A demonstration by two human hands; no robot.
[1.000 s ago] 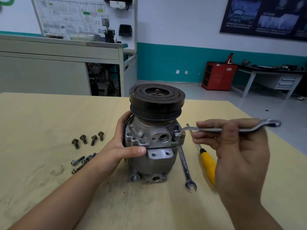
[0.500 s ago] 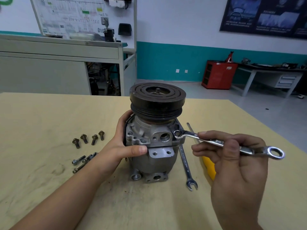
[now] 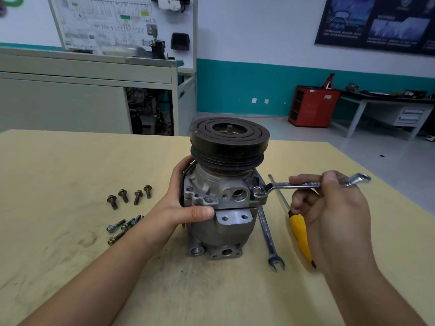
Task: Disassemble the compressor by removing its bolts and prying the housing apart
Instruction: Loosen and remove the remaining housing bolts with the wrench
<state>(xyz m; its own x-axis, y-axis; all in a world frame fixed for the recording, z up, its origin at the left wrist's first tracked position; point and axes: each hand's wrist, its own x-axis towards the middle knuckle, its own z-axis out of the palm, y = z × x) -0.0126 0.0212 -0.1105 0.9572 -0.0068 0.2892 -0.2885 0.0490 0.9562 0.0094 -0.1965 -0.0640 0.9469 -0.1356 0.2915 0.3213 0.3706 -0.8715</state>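
The grey compressor (image 3: 221, 222) stands upright on the wooden table (image 3: 70, 165), its black pulley (image 3: 229, 142) on top. My left hand (image 3: 181, 205) grips its left side, thumb across the front flange. My right hand (image 3: 329, 208) holds a silver wrench (image 3: 303, 184) almost level, its ring end seated over a bolt (image 3: 258, 190) on the housing's right corner. Several removed bolts (image 3: 128, 196) lie to the left, with more bolts (image 3: 122, 228) nearer to me.
A second wrench (image 3: 268, 236) and a yellow-handled screwdriver (image 3: 301, 236) lie on the table right of the compressor, under my right hand. Behind the table are a grey cabinet (image 3: 70, 95), a red cabinet (image 3: 313, 105) and a workbench (image 3: 386, 102).
My right hand swung the wrench handle toward me and down, then back up to level, with the ring end staying at the bolt. My left hand kept its hold on the compressor.
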